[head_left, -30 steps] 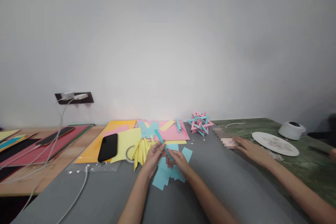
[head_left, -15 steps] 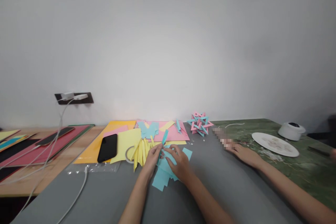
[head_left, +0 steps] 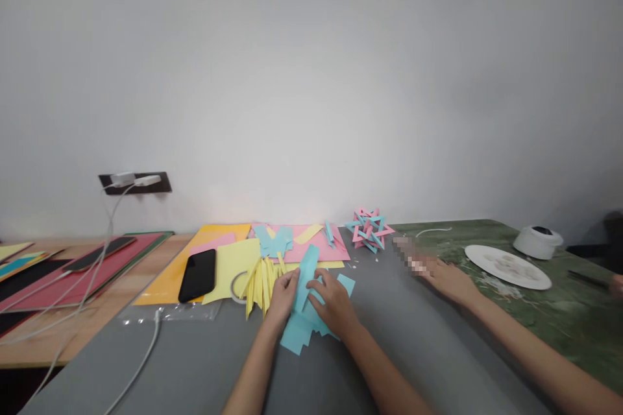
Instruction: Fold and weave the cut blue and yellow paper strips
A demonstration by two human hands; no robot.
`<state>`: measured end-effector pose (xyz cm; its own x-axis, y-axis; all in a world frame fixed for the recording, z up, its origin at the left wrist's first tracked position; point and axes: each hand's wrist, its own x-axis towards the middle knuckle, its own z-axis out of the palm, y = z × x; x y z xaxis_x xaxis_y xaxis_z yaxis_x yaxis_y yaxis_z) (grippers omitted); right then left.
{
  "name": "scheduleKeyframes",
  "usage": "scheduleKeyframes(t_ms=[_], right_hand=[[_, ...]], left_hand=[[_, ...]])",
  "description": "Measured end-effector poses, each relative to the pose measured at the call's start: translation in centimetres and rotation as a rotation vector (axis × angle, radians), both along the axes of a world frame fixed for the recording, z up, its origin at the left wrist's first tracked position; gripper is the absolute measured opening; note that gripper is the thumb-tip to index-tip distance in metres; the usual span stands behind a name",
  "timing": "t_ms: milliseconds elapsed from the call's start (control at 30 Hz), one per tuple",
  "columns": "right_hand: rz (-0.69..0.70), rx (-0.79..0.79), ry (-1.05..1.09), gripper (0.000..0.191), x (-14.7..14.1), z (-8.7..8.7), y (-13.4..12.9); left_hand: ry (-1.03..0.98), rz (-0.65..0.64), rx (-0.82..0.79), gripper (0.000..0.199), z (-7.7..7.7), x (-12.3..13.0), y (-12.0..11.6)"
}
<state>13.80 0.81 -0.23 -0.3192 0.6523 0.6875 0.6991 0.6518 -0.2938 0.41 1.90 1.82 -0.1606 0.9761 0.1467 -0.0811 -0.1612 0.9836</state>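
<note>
One blue strip (head_left: pixel 305 275) is opened wide now, versus a skinny folded sliver half a second ago, so I'd guess the folding's unfinished. Left hand (head_left: pixel 282 296) pinches its left edge; the strip runs toward 1 o'clock from that grip. Right hand (head_left: pixel 335 303)'s at its 4 o'clock, fingers curled, can't tell if pinching.

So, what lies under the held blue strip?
Blue papers lie below the strip; what the strip, left hand and right hand cover of them can't be seen.
</note>
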Motion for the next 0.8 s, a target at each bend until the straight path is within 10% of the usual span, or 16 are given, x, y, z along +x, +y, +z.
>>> scheduleKeyframes(t_ms=[800], right_hand=[[-0.175,0.250,-0.019,0.018,-0.8,-0.7,0.2]], left_hand=[[-0.280,-0.113,-0.061,0.049,-1.0,-0.2,0.6]])
